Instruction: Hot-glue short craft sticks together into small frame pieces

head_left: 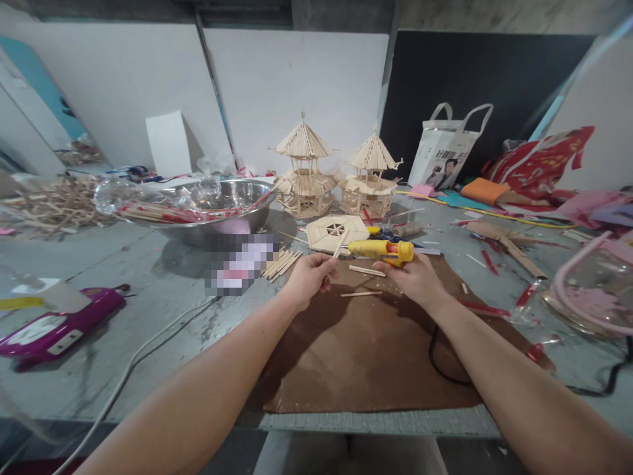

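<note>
Between the fingers of my left hand (310, 277) is a thin wooden stick (341, 244), pointing up and away. My right hand (415, 280) is closed around a yellow hot glue gun (380, 250), its nozzle aimed left toward that stick. Just beyond both hands lies a flat hexagonal panel of wooden sticks (321, 231) with a spoked opening. Two short sticks lie on the brown mat: one stick (368, 270) near my right fingers, another stick (362, 294) closer to me. A small pile of sticks (283, 264) rests left of my left hand.
Two wooden stick pavilions (304, 165) stand at the back. A metal bowl (257, 214) with plastic-wrapped sticks is at left, near a purple power strip (93, 316). Scraps and a clear pink-rimmed container (588, 284) lie right. A black cord (438, 366) crosses the brown mat (376, 369).
</note>
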`<move>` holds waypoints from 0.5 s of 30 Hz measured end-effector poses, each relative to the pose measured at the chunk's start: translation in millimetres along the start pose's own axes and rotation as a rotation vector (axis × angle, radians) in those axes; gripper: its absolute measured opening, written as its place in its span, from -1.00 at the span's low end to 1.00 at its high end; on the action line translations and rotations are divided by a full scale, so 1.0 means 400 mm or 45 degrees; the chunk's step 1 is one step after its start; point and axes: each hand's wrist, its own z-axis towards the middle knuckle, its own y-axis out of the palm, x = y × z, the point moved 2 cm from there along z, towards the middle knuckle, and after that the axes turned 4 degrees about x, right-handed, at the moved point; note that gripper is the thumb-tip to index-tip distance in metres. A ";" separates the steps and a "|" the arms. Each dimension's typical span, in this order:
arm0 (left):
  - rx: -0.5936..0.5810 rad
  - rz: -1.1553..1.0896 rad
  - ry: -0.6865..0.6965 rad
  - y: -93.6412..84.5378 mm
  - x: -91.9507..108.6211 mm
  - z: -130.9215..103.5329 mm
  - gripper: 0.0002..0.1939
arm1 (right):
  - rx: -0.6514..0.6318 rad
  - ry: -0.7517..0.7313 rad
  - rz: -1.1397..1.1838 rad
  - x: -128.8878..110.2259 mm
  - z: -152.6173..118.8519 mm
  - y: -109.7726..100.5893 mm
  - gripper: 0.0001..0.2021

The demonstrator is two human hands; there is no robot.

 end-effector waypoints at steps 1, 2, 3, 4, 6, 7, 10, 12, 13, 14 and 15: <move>0.000 0.004 0.003 0.000 0.000 0.000 -0.78 | 0.004 0.003 -0.001 0.000 0.001 0.000 -0.70; 0.001 0.007 0.005 0.000 0.001 0.000 -0.78 | 0.012 0.003 -0.003 0.001 0.001 -0.001 -0.70; 0.002 0.008 0.008 0.000 0.001 0.000 -0.78 | 0.023 0.001 -0.003 0.000 0.002 -0.002 -0.70; 0.002 0.008 0.010 0.001 0.000 -0.001 -0.78 | 0.034 -0.003 0.000 0.000 0.002 -0.003 -0.70; -0.002 0.006 0.014 0.001 0.000 -0.002 -0.78 | 0.049 -0.016 0.014 -0.001 0.003 -0.004 -0.69; -0.004 0.003 0.013 0.001 -0.001 -0.002 -0.78 | 0.055 -0.019 0.023 -0.002 0.004 -0.005 -0.69; -0.010 0.000 0.013 0.001 -0.004 -0.002 -0.77 | 0.055 -0.010 0.059 -0.003 0.005 -0.006 -0.69; -0.014 0.002 0.016 0.001 -0.004 -0.002 -0.77 | 0.054 0.012 0.073 -0.002 0.006 -0.007 -0.69; -0.017 0.002 0.016 0.001 -0.004 -0.001 -0.77 | 0.056 0.020 0.074 -0.002 0.006 -0.008 -0.69; -0.020 0.000 0.015 0.001 -0.005 0.000 -0.77 | 0.061 0.025 0.071 -0.001 0.007 -0.008 -0.69; -0.021 -0.002 0.012 0.001 -0.005 0.000 -0.77 | 0.069 0.028 0.067 0.000 0.007 -0.009 -0.69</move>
